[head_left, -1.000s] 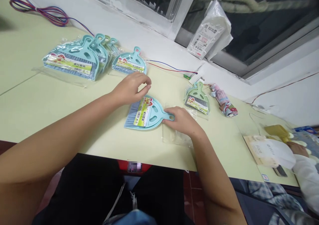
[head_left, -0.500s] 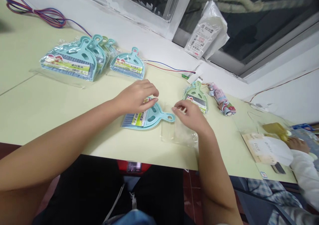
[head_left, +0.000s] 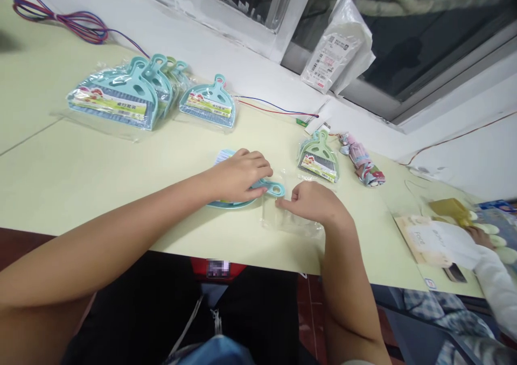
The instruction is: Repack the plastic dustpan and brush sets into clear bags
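Observation:
A light-blue dustpan and brush set (head_left: 232, 204) lies on the table before me, its handle pointing right. My left hand (head_left: 244, 174) covers its middle, fingers curled over the pan near the base of the handle. Beside the handle's tip, my right hand (head_left: 310, 199) is closed in a pinch at the edge of a clear plastic bag (head_left: 278, 219). The bag lies flat, partly beneath that hand and the handle end. The right fingertips are mostly hidden behind the thumb and knuckles.
Bagged blue sets (head_left: 111, 98) stand at the back left, with another blue set (head_left: 210, 104) beside them. A green bagged set (head_left: 320, 155) and a rolled patterned cloth (head_left: 363, 160) lie back right. A co-worker's sleeve (head_left: 498, 279) is at far right. Wires (head_left: 81, 26) run along the wall.
My left hand has moved right and down, closing over the set near its handle. The set has shifted slightly right. My right hand has lowered, its thumb now at the bag's edge.

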A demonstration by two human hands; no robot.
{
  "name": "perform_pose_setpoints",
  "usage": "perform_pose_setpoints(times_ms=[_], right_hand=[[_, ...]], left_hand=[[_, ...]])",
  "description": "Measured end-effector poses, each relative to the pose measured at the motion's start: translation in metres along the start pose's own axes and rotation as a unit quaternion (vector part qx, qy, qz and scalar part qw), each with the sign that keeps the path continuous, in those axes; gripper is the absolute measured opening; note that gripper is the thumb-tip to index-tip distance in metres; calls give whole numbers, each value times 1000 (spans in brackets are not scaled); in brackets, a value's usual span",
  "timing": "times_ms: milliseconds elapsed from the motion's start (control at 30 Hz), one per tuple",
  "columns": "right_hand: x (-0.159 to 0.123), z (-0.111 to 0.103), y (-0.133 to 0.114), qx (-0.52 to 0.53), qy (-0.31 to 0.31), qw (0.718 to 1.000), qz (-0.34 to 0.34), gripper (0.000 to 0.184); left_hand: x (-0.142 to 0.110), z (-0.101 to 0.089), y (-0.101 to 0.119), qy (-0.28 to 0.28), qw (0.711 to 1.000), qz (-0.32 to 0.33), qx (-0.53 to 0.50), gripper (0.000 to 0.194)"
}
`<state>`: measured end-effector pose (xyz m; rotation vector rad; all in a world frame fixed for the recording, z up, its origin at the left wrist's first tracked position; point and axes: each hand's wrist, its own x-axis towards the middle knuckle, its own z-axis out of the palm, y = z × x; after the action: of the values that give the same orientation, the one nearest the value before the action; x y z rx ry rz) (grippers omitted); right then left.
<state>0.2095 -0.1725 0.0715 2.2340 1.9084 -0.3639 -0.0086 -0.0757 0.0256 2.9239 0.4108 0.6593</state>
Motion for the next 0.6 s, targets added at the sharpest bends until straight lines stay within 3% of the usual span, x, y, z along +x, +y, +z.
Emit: perform_pose_setpoints(times_ms=[167,300,600], right_hand=[[6,11,-12,-59,-2,998,-16,25],[9,14,-12,-67,20,997,-16,18],[10,18,-9,-90,49,995,23,40]], left_hand=[[1,4,0,-7,1000,5,15,32],[1,5,1,-6,1000,2,20,32],[1,6,1,-11,1000,3,17,31]])
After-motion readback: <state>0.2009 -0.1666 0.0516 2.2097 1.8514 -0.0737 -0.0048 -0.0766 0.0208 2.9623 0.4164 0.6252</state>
